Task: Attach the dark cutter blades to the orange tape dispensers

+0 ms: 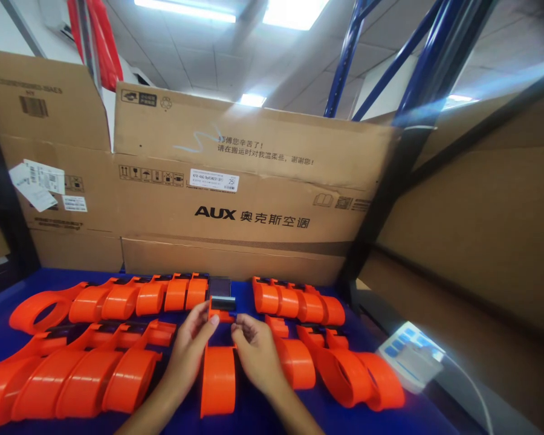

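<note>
Both hands are at an orange plastic tape dispenser in the middle of the blue surface. Its wide ring hangs toward me, and a dark piece with a pale toothed edge is at its far end. My left hand grips the left side of that end, thumb on top. Close by on the right, my right hand has its thumb and fingers pinched together beside a small dark blue bit; what exactly lies between them is hidden. More orange dispensers lie in rows on either side.
A large cardboard box wall stands behind the blue surface. At right, a white power strip with a cable lies near a dark rack post. Directly behind my hands lies a dark flat block.
</note>
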The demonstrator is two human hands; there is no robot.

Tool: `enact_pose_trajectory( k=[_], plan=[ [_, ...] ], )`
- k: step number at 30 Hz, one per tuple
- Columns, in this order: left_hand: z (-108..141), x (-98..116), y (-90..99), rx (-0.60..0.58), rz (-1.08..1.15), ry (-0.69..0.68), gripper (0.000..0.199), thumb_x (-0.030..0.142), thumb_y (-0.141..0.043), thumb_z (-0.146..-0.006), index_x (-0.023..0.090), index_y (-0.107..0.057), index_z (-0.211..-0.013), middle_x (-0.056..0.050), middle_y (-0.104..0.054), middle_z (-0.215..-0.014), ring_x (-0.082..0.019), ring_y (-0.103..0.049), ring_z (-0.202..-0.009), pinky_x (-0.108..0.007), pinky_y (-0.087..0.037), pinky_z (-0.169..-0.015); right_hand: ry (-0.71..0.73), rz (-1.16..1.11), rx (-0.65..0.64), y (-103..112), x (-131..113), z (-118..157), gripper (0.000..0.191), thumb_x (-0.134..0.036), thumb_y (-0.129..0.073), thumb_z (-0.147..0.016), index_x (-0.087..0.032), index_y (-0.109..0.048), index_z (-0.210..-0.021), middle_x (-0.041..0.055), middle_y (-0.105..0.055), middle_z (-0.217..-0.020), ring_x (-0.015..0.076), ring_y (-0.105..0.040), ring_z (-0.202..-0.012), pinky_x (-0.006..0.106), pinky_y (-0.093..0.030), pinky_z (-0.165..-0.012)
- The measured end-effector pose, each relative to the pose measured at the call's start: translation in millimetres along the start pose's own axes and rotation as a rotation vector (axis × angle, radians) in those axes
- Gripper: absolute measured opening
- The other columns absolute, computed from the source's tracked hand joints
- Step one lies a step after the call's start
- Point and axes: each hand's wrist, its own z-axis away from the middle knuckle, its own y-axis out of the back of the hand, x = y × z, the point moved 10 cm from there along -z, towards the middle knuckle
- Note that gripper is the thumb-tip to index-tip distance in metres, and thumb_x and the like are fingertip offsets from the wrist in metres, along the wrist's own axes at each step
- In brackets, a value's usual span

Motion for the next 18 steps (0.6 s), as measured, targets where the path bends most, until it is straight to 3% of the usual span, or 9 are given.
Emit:
enact_pose_trajectory(
  k=[8, 13, 18],
  plan=[
    [-0.1, 3.8, 1.3, -0.012, -0.063, -0.046, 0.066, 0.041, -0.079, -0.083, 0.023, -0.060, -0.143, -0.011, -0.072, -0.133, -0.030, -0.068, -0.119, -0.040, -0.052, -0.101, 0.059, 0.089, -0.011, -0.1, -4.6, 2.0, 0.023, -0.026, -0.050, -0.093, -0.018, -0.071, -0.086, -0.0010, -0.060, -0.072, 0.0146, -0.049, -0.065, 0.022, -0.041, -0.060],
    [3.6, 12.4, 1.6, 0.007, -0.124, -0.069, 0.060, 0.041, -0.078, -0.084, 0.019, -0.064, -0.138, -0.011, -0.075, -0.126, -0.031, -0.069, -0.118, -0.040, -0.055, -0.100, 0.087, 0.130, 0.029, 1.8, -9.0, 4.2, 0.026, -0.023, -0.049, -0.091, -0.018, -0.065, -0.071, -0.0028, -0.050, -0.064, 0.0130, -0.042, -0.061, 0.021, -0.034, -0.054],
    [1.5, 13.8, 2.6, 0.012, -0.165, -0.072, 0.058, 0.042, -0.077, -0.085, 0.018, -0.066, -0.136, -0.010, -0.076, -0.124, -0.032, -0.068, -0.120, -0.043, -0.053, -0.103, 0.085, 0.133, 0.033, 3.4, -10.7, 4.4, 0.026, -0.025, -0.049, -0.092, -0.017, -0.068, -0.076, -0.0021, -0.054, -0.065, 0.0137, -0.044, -0.061, 0.022, -0.037, -0.056]
  ],
)
